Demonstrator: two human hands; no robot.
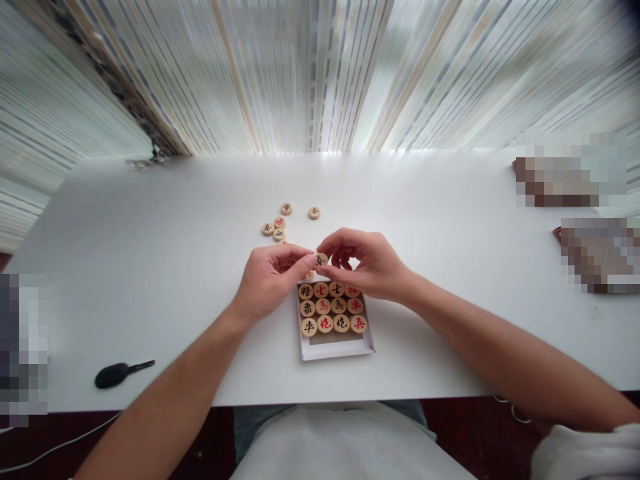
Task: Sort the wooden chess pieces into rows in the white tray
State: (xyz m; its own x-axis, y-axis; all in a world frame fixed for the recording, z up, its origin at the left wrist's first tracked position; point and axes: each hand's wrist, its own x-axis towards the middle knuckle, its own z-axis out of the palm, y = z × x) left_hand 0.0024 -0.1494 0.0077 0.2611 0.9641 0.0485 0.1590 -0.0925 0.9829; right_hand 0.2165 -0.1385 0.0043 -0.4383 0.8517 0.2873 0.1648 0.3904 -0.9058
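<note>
Between my two hands, just above the far edge of a white box, is a round wooden Chinese chess piece (321,261) with a black character facing up. My left hand (273,277) pinches its left side with thumb and forefinger. The fingertips of my right hand (367,263) close on its right side. Below them the shallow white box (333,351) holds rows of chess pieces (325,324) with red and black characters; a strip along its near side shows bare bottom. Another piece (309,275) lies partly hidden under my left fingers.
Several loose chess pieces (279,234) lie on the white table (210,220) beyond my hands, with one piece (314,213) a little apart. A black key-like object (113,375) rests at the near left. Two blurred framed objects (560,181) stand at the right. Striped curtains (310,73) hang behind.
</note>
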